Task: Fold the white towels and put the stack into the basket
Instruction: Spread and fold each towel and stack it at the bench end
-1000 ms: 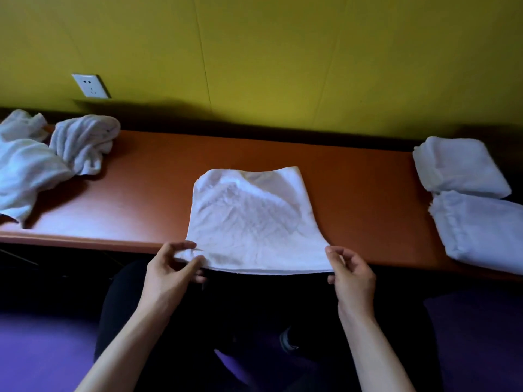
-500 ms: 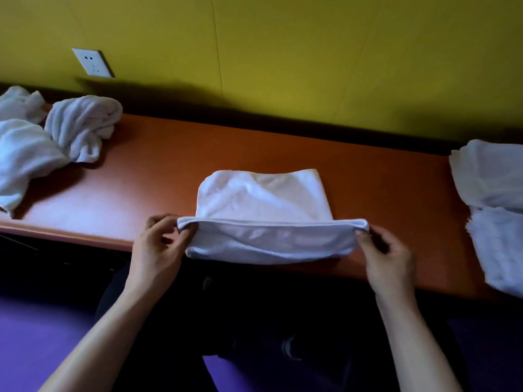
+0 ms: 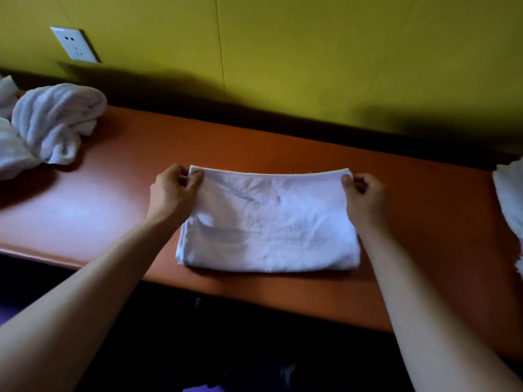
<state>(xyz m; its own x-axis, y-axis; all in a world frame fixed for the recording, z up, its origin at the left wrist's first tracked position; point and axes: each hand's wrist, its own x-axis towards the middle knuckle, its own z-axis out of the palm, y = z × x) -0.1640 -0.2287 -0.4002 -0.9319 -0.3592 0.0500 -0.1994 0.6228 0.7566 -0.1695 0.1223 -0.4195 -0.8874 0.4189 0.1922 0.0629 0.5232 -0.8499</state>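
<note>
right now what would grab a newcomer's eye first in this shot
The white towel folded flat mid-table, with the left hand and right hand pinching its two far corners. Next, the crumpled towels heaped at the table's left end, and the yellow-green wall with its white socket behind.

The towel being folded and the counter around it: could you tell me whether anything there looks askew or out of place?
Nothing stands out. The folded towel lies flat on the counter, both hands pinching its far corners; the crumpled towels at the left simply await folding.
</note>
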